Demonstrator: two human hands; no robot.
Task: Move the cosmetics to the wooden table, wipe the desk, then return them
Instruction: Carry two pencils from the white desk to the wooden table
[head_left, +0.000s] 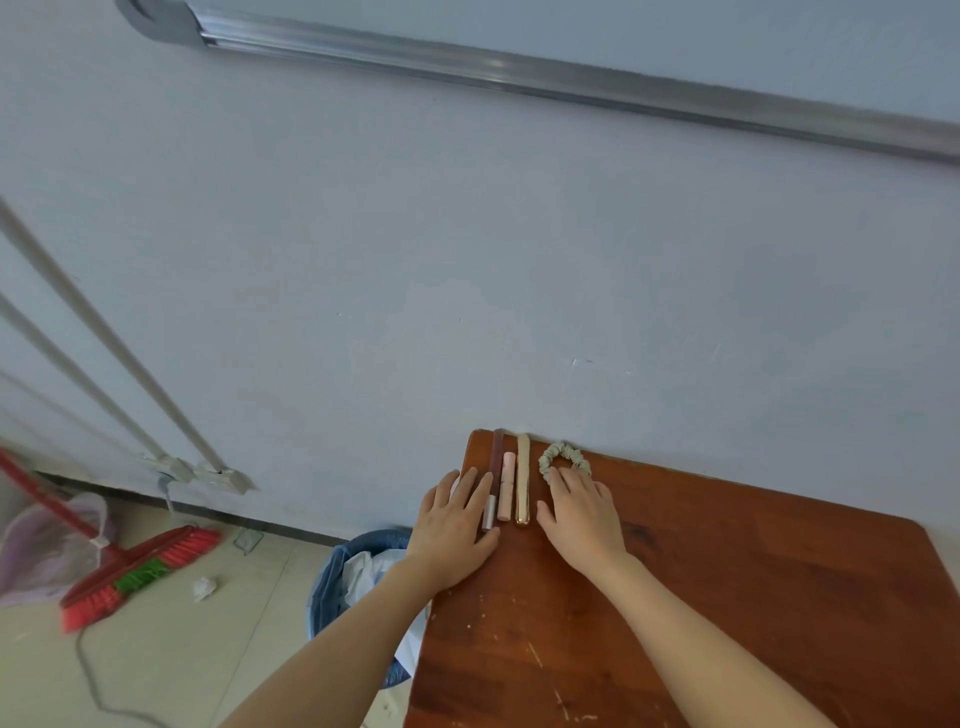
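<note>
Neatly side by side, a slim brown tube, a pink tube and a gold tube lie at the reddish wooden table's far left corner. The left hand rests flat, fingers straight, touching a small pale tube. The right hand lies flat and unclenched, fingertips just beside a sage fabric scrunchie.

**Surfaces & materials**

Tabletop: red-brown wood, varnished w/ soft sheen, pale scratches & chips toward 6 o'clock. At its 11 o'clock corner: gold tube glossy, metallic-looking; pink tube smooth, matt, plastic-looking; brown stick dull, matt. Scrunchie approx. 12 o'clock: ruched cloth, pale grey-green. Wall: matt paint, lightly scuffed. Rail: brushed metal, dull shine. Broom at 8 o'clock: red & green plastic-looking bristles. Floor: pale smooth tiles.
</note>
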